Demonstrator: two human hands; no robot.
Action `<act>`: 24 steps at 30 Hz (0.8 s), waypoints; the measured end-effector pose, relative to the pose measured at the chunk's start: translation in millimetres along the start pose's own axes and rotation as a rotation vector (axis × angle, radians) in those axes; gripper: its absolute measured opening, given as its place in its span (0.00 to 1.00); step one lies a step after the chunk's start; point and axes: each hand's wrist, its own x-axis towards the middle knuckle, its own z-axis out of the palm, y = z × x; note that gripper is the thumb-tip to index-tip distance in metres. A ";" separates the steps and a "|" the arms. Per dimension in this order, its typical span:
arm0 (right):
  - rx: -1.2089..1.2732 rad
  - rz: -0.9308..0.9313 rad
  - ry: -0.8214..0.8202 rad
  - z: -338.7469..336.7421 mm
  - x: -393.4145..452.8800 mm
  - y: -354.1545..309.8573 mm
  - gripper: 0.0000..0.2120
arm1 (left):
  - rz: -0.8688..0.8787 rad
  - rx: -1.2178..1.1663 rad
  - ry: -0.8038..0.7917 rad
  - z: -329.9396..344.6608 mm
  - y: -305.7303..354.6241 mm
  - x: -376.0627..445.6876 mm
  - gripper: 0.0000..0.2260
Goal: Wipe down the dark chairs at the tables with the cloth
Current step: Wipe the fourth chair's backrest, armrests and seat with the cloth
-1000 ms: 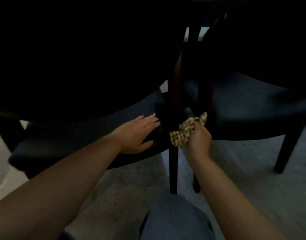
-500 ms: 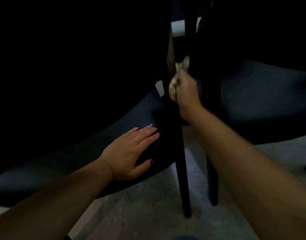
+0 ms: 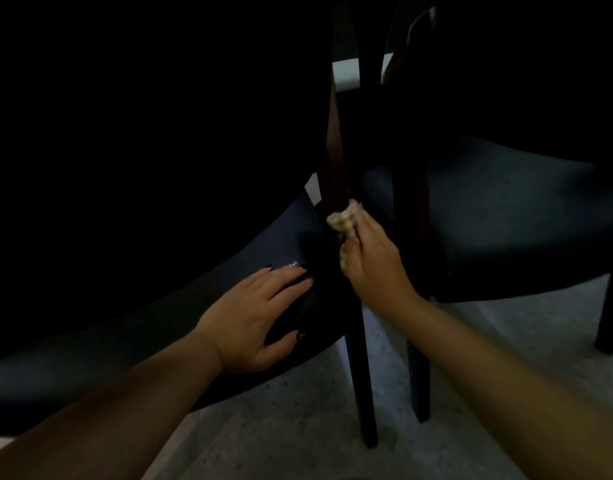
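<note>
I am pressing my flat left hand (image 3: 253, 320) on the seat (image 3: 152, 327) to steady it while my right hand (image 3: 374, 265), gripping the cloth (image 3: 341, 219), is rubbing the post (image 3: 334, 157).

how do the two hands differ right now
The left hand lies flat with straight fingers on the dark chair seat; the right hand is curled round the cloth. The left holds nothing; the right presses the cloth against the chair leg. Both are bare.

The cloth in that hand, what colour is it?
Pale cream-yellow, as the head view shows the bunched cloth; any pattern is blurred.
</note>
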 end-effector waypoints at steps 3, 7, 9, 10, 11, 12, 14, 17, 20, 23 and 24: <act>-0.544 -0.687 -0.127 -9.0 0.2 9.2 0.18 | -0.004 -0.024 0.013 -1.7 1.0 -0.2 0.31; -1.210 -0.974 -0.484 -17.0 24.2 -4.6 0.17 | -0.003 -0.051 0.052 -3.2 2.6 -2.1 0.28; -1.310 -0.985 -0.429 -16.1 56.3 -24.9 0.15 | -0.009 -0.058 0.072 -2.2 2.3 -3.3 0.27; -1.328 -0.927 -0.373 -16.5 74.0 -33.7 0.17 | -0.014 -0.062 0.073 -1.7 2.4 -3.6 0.26; -1.320 -0.848 -0.329 -16.8 90.3 -41.9 0.19 | -0.020 -0.068 0.073 -1.3 2.5 -4.0 0.26; -1.306 -0.775 -0.290 -15.1 101.8 -47.0 0.21 | -0.026 -0.078 0.078 -1.0 2.5 -4.3 0.26; -1.350 -0.717 -0.324 -2.6 104.5 -47.0 0.21 | -0.052 -0.085 0.091 -1.3 2.9 -5.8 0.25; -1.370 -0.772 -0.568 12.7 65.6 -40.5 0.18 | -0.126 -0.047 0.117 -3.9 5.7 -9.5 0.24; -1.199 -0.657 -0.517 23.2 36.5 -29.6 0.17 | -0.268 -0.037 0.149 -7.4 12.4 -19.3 0.22; -0.972 -0.406 -0.426 47.0 31.2 -32.4 0.15 | -0.477 -0.062 0.193 -7.1 20.3 -42.3 0.20; -0.875 -0.276 -0.393 54.1 28.6 -37.0 0.14 | -0.519 -0.062 0.189 -6.2 21.5 -53.8 0.21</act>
